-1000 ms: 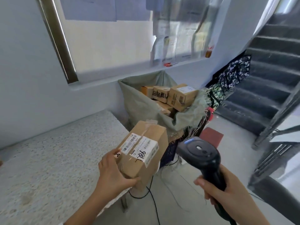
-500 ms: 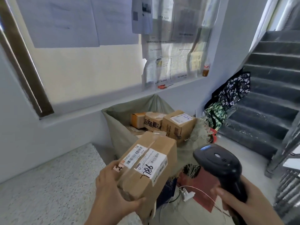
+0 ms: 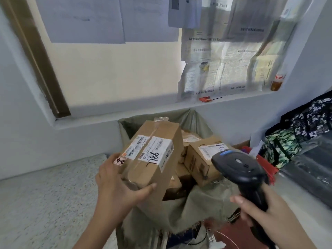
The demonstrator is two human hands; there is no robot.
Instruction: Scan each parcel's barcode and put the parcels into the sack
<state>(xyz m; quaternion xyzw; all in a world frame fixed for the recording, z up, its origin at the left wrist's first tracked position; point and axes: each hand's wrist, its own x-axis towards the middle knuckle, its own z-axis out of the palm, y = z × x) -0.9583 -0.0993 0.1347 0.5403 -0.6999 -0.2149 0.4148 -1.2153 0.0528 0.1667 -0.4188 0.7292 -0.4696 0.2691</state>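
Sack (image 3: 197,200) of green cloth fills the lower middle, mouth open, its bottom cut off by the frame edge. One parcel (image 3: 154,177) is up over the mouth's 9 o'clock side, two white labels (image 3: 158,155) on top. Left hand (image 3: 115,184) grips its near end, thumb across the front. It hides most of the sack's contents: one boxed parcel (image 3: 203,162) shows plainly at its 3 o'clock, the others only as corners, count unclear. One scanner (image 3: 239,166), right hand (image 3: 256,216) wrapped round its handle.
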